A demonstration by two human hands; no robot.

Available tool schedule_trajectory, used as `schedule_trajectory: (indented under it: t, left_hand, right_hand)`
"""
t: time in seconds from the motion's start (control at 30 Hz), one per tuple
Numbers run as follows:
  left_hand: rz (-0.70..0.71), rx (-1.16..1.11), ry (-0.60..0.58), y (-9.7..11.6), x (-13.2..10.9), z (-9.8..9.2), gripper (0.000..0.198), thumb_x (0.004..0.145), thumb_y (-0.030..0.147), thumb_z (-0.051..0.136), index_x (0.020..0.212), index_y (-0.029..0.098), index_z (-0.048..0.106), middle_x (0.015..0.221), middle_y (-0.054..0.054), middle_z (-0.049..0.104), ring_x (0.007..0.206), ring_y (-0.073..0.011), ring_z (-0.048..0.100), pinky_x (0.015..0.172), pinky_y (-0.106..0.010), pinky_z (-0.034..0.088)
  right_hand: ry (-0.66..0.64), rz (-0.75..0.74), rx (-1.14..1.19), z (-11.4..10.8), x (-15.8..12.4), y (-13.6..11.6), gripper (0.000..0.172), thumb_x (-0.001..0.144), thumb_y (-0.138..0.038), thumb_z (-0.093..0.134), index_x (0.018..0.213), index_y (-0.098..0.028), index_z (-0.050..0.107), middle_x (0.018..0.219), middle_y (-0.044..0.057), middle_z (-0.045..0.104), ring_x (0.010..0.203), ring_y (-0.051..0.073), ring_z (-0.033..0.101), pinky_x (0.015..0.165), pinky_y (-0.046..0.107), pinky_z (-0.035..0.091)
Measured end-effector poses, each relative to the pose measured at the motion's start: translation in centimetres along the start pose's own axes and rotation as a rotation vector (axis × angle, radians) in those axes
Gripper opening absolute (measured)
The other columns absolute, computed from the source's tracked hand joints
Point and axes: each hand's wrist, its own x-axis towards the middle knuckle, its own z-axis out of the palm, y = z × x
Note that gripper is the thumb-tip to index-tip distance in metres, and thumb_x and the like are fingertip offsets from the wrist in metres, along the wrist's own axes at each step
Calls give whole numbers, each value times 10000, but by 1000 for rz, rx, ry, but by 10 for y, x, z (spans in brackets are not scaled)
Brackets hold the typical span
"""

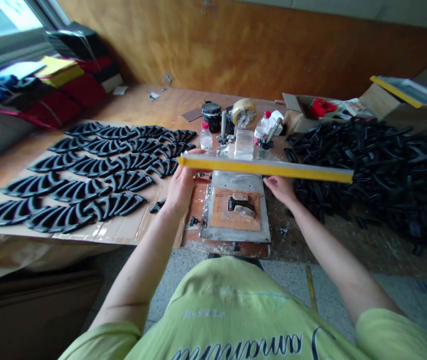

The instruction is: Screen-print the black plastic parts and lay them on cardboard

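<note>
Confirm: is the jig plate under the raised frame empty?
No. One black part lies on the brown pad of the jig plate, below the raised yellow frame.

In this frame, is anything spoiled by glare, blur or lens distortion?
Head view: wide-angle bending curves the wooden table edge and stretches the corners; the window at top left is blown out white; the long yellow-edged frame and black plastic piece on the metal plate stay fairly sharp; the outer edges look soft.

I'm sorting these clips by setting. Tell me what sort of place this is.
Probably a small printing workshop: a yellow-framed screen hinged over a jig holding one black part, printed pieces laid in rows, and a heap of unprinted ones.
</note>
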Motion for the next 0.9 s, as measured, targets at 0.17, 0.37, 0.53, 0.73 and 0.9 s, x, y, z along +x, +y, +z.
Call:
schedule_trajectory:
  t: [0.17, 0.37, 0.53, 0.73, 0.9]
  left_hand:
    - [28, -100, 28, 7, 28, 17, 516, 936, 656, 399, 1216, 240, 520, 1038, -80, 721, 894, -170, 704, 642, -264, 570]
    - [-618, -46, -231, -63, -64, 35, 622, 761, 700, 651, 1066, 158, 627, 1025, -162, 735, 885, -271, 720, 560, -304, 564]
    - [-741, -262, -50, -106, -106, 25, 428, 845, 565, 628, 986, 160, 631, 978, -115, 736, 886, -234, 720, 686, -329, 593]
    - [-624, 43, 383, -133, -82, -107, 319, 937, 475, 501, 950, 161, 556, 898, -89, 721, 675, -156, 703, 610, -258, 557]
    - [-736, 415, 534, -164, -96, -200, 305, 932, 465, 455, 974, 170, 518, 656, -69, 638, 554, -205, 659, 573, -321, 532]
  right_hand:
    - [-346, -80, -290, 55, -49, -36, 217, 899, -376, 671, 864, -163, 649, 1009, 109, 683, 1012, 215, 613, 892, 305, 455]
    - [-272, 141, -188, 59, -64, -88, 207, 1022, -337, 446, 1031, -186, 587, 964, 100, 673, 923, 216, 621, 775, 300, 451]
    - [-261, -358, 5, 62, -85, -108, 88, 969, -277, 561, 1000, -226, 625, 1012, 62, 668, 1031, 208, 581, 912, 329, 459]
    - [-230, -2, -405, -6, -87, 25, 392, 843, -18, 503, 1166, -181, 655, 1168, 159, 634, 1104, 285, 541, 907, 417, 457]
    - [-385, 306, -738, -21, -110, 132, 359, 851, -72, 477, 1145, -153, 668, 1092, 213, 625, 1089, 341, 543, 814, 433, 460]
